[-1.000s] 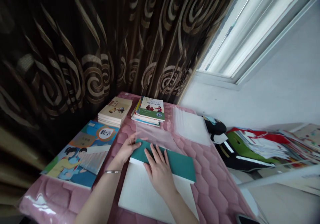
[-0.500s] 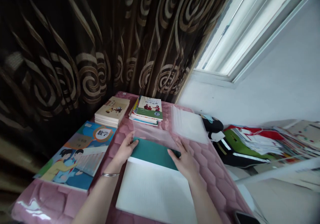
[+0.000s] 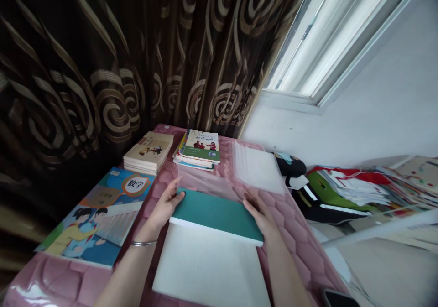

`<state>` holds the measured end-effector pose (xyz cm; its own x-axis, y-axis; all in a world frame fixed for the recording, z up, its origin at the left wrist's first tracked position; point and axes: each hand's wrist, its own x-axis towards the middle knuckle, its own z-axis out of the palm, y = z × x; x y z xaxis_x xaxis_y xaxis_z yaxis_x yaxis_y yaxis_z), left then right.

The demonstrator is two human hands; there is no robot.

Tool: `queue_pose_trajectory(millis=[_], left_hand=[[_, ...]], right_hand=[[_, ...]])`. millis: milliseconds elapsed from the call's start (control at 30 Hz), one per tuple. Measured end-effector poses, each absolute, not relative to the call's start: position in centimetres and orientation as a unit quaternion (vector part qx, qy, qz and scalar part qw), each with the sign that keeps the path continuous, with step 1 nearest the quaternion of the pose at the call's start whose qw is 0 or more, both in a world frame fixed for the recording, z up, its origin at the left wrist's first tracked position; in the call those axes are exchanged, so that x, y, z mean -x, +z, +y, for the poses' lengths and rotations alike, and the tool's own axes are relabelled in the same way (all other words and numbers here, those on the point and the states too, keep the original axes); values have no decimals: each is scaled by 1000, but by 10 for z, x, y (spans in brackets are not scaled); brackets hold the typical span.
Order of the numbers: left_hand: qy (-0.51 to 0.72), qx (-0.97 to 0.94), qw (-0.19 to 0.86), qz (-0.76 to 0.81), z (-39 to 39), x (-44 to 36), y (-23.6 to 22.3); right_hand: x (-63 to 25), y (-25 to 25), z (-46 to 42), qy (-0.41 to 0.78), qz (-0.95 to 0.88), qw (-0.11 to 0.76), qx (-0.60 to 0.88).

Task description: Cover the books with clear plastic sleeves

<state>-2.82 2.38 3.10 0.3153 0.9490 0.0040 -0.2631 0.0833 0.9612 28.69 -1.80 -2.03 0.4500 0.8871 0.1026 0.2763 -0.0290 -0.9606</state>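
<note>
A green-covered book (image 3: pixel 215 213) lies crosswise over a white page or pad (image 3: pixel 208 263) in front of me. My left hand (image 3: pixel 168 203) grips the upper left corner of the book, thumb on the green cover. At the right edge, my right hand (image 3: pixel 258 209) clasps the book with its thumb along the side; some of its fingers are hidden. Clear plastic film (image 3: pixel 208 181) stretches out beyond the book's far edge, between the hands. I cannot tell whether the green cover and the white sheet belong to one book.
A blue textbook (image 3: pixel 99 215) lies at the left. Behind it are a stack of beige books (image 3: pixel 148 152) and a stack of mixed books (image 3: pixel 200 147). Clear plastic sleeves (image 3: pixel 258 166) lie at the right, a phone (image 3: pixel 338 298) at the near right. Bags and papers sit beyond the pink table cover (image 3: pixel 290 234).
More of the green cover shows at its right end. My right hand has shifted from on top of the cover outward to its right edge. The view has shifted slightly.
</note>
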Motion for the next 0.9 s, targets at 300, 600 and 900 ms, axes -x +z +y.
queue_pose_trajectory(millis=[300, 600, 900], left_hand=[[455, -499, 644, 360, 21, 28, 38], [495, -524, 549, 423, 23, 27, 30], [512, -576, 499, 396, 32, 22, 14]], right_hand=[[-284, 0, -23, 355, -428, 530, 640], [-286, -7, -23, 325, -381, 675, 541], [-281, 14, -44, 382, -381, 634, 553]])
